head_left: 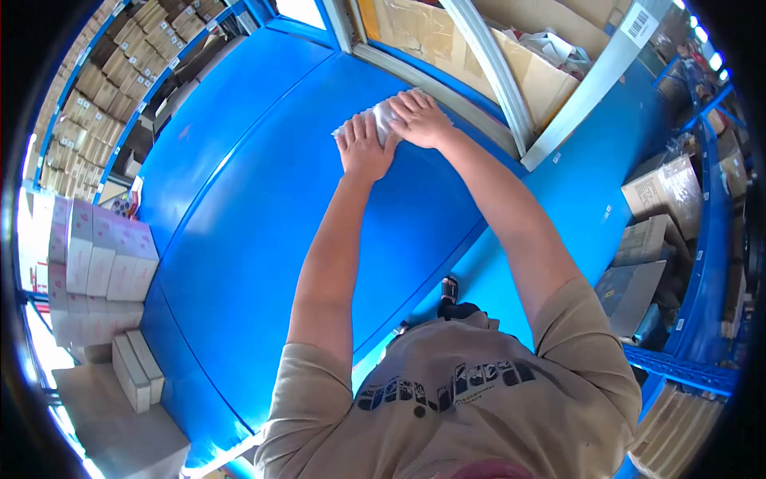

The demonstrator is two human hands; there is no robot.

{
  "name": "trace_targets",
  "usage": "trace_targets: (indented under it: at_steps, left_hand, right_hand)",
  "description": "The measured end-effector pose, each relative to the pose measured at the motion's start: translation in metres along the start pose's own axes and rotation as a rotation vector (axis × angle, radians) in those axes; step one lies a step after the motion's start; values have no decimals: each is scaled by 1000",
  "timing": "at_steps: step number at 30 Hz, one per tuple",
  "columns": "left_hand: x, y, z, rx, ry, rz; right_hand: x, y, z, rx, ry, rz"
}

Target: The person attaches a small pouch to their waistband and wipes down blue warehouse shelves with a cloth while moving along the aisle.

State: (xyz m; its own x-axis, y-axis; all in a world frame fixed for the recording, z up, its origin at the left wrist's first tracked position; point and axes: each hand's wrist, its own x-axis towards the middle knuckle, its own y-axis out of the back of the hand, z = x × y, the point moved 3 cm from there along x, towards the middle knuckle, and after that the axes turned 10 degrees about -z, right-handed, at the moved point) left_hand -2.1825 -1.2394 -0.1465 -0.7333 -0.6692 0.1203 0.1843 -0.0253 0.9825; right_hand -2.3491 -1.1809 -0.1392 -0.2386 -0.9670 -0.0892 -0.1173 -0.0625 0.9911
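Both arms reach forward over a blue tabletop (263,184). My left hand (366,149) lies palm down with its fingers spread on the left part of a whitish, crinkled plastic-like packet (384,118). Flat on the right part of the same packet rests my right hand (420,120), fingers apart. The hands are close together, with the packet showing between them near the table's far edge. What the packet contains cannot be made out.
White boxes (108,251) and a brown carton (116,415) stand at the left. Beyond the far edge are a grey metal frame (590,88) and open cartons (550,88). Blue shelves with boxes line both sides.
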Motion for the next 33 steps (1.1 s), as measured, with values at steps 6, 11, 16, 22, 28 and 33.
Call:
trace_targets:
  at_steps: [6, 11, 16, 22, 28, 33]
  left_hand:
    - [-86, 8, 13, -47, -164, 99]
    - [-168, 32, -4, -82, -244, -59]
    - [-235, 41, -41, -119, -270, -22]
    - [-293, 74, -124, -74, -155, -104]
    - [-302, 89, -227, -11, 24, -39]
    - [-259, 81, -296, 27, 140, 63]
  right_hand:
    - [-97, -20, -16, -127, 103, 228]
    - [-169, -34, -73, -105, 73, 276]
    - [-187, -37, -149, -88, 114, 149]
    - [-160, -38, -257, -50, 301, 125]
    - [-84, -44, -334, -56, 431, 103]
    - [5, -40, -369, -51, 387, -14]
